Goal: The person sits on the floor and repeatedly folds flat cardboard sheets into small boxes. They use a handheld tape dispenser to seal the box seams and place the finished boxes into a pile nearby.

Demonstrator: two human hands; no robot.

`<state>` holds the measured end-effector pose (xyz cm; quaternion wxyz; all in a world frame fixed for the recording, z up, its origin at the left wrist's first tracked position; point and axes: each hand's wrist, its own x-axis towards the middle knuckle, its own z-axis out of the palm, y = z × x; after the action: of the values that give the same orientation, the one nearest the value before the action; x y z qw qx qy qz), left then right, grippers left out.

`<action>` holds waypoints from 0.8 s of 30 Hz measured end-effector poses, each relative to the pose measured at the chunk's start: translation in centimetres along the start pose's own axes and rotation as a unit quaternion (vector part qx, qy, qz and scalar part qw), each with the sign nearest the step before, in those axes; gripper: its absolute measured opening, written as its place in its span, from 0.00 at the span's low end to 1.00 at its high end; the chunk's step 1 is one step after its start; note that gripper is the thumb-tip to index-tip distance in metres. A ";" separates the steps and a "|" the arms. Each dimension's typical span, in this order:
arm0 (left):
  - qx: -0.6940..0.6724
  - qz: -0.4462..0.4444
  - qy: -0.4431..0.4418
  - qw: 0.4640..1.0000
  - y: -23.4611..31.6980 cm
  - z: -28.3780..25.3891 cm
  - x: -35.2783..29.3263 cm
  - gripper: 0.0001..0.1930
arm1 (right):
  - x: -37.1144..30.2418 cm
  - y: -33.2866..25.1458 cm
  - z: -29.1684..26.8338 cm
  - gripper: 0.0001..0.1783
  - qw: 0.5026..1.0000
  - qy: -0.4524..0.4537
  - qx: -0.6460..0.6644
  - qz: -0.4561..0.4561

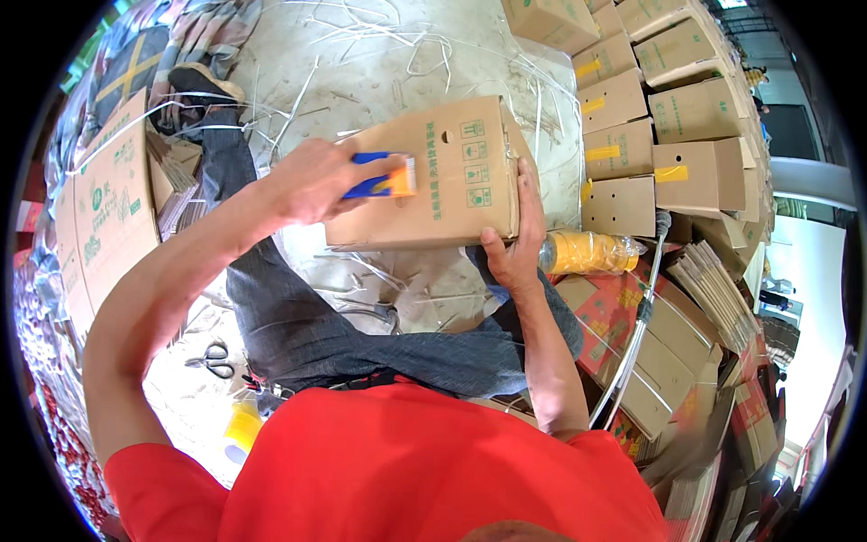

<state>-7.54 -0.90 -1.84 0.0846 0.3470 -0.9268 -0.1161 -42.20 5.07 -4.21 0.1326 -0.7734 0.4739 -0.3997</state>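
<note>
A brown cardboard box (433, 221) with green printing and a small round hole stands in front of me, above my bent legs. My left hand (312, 185) is closed round a blue and orange tape dispenser (368, 187), which lies over the left part of the box's side facing me; whether it touches the cardboard I cannot tell. At the right end of the box, my right hand (517, 253) grips the edge, with the thumb on the near side and the fingers along the end.
Taped boxes (619, 144) stand stacked at the right. Nearer lie wrapped yellow tape rolls (591, 253) and flattened cartons (668, 370). Strapped cartons (108, 212) are at the left, with scissors (217, 361) and a yellow roll (241, 431) below. White straps (433, 41) litter the floor.
</note>
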 end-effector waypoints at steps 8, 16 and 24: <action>0.010 -0.078 -0.053 0.995 -0.6 2.6 -8.9 0.36 | 0.3 7.1 -1.4 0.40 0.959 0.062 -0.057 0.271; 0.043 -0.112 -0.109 0.987 -1.9 8.0 -12.0 0.29 | -0.2 11.8 -1.4 0.40 0.918 0.018 -0.100 0.383; 0.010 -0.138 -0.113 0.984 -4.1 15.9 -9.2 0.21 | 0.5 10.6 0.9 0.40 0.888 -0.114 -0.273 0.351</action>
<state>-1.89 4.62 -18.87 -0.0410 0.4572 -0.8747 -0.1554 -48.09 -0.96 -10.71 0.1009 -0.6023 0.7866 -0.0913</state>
